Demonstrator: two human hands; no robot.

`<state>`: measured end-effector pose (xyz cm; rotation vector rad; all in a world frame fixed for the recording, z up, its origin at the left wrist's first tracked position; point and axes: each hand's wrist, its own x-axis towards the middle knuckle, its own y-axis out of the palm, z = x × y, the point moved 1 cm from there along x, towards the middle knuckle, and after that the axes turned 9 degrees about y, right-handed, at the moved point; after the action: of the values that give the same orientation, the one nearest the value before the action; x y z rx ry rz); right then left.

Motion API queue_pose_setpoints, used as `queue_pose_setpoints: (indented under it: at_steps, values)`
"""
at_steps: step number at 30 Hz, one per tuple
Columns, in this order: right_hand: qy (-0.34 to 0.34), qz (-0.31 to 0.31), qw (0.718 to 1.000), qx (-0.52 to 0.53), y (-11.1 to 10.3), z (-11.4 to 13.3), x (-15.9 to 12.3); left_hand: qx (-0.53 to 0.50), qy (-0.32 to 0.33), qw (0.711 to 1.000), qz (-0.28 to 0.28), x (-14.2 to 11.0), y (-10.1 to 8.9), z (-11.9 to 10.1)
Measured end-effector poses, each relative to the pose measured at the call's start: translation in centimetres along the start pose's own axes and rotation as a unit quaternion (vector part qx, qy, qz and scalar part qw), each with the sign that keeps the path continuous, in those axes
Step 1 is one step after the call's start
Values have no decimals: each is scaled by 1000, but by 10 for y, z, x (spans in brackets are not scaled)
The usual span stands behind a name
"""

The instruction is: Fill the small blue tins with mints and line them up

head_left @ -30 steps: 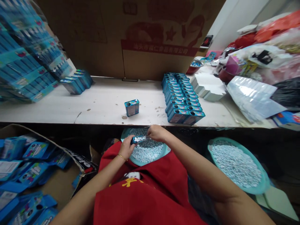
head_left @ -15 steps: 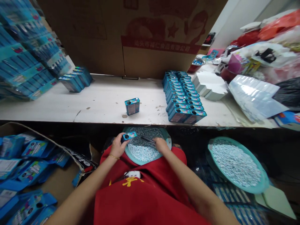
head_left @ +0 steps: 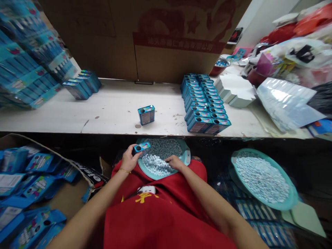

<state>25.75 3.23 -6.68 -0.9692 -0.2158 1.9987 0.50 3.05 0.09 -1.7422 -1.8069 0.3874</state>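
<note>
Left hand [head_left: 129,160]: blue printed box [head_left: 142,147] pinched between thumb and fingers. Right hand [head_left: 175,162]: fingers curled at white pellets [head_left: 155,163]; grip indiscernible from here.

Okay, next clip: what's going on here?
The person's left hand holds a blue box at the left edge of a teal basin of pale pellets. The right hand is at the pellets; whether it grips a tool is hard to tell. On the white table, one similar box stands alone, left of a double row of boxes.
</note>
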Motion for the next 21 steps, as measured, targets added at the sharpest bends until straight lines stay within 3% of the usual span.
queue_pose_setpoints:
  at_steps: [4, 9, 14, 17, 21]
  values:
    - [10, 3, 999, 42, -33, 13, -21, -4, 0, 1000, -1, 0, 3, 0]
    - [9, 7, 994, 111, -70, 55, -46, 9, 38, 999, 22, 2, 14, -6]
    - [-39, -30, 994, -94, -87, 103, -54, 44, 92, 993, 52, 0, 26, -11]
    - [-71, -60, 965, -244, -87, 132, -54, 61, 104, 990, 71, -2, 31, -11]
    - [-49, -76, 928, -361, -82, 167, -55, 62, 107, 989, 75, -4, 33, -9]
